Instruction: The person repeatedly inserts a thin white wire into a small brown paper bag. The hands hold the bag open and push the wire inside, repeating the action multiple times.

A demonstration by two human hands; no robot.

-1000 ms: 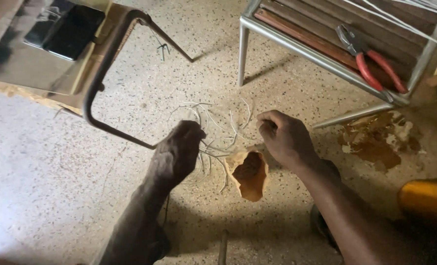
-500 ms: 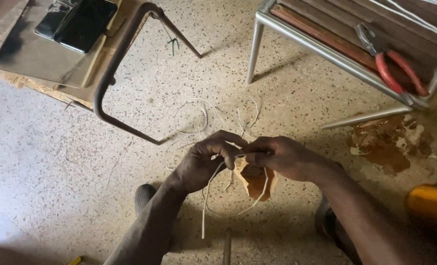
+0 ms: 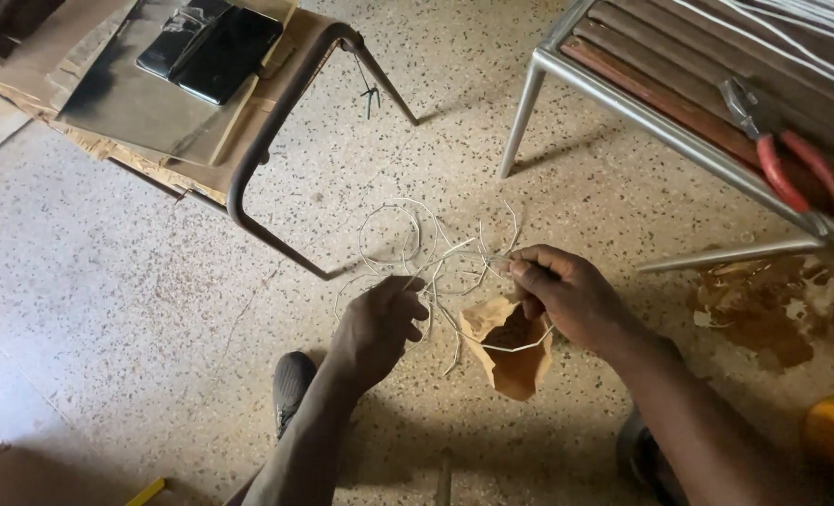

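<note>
Paper formed the only container in view: a small brown paper bag (image 3: 512, 351) hung open-mouthed just under the right hand (image 3: 571, 295), its inside shadowed, so its contents could not be made out. A loop of thin white wire (image 3: 435, 258) crossed the bag's mouth. The right hand's thumb and fingers were pinched together on strands of that wire, with the bag pressed against the same hand. The left hand (image 3: 376, 323) was curled shut around other strands of the tangle, which spread in loose loops over the speckled floor (image 3: 126, 309) between the two hands and beyond them. On the metal-framed bench (image 3: 665, 103) at upper right lay red-handled pliers (image 3: 791, 164). Two dark phones (image 3: 213, 39) rested on cardboard (image 3: 126, 108) over a dark tube-frame stool at upper left.

Half a second before, both hands had met, fingers touching over the bag; now they were apart, the wire stretched between them.
</note>
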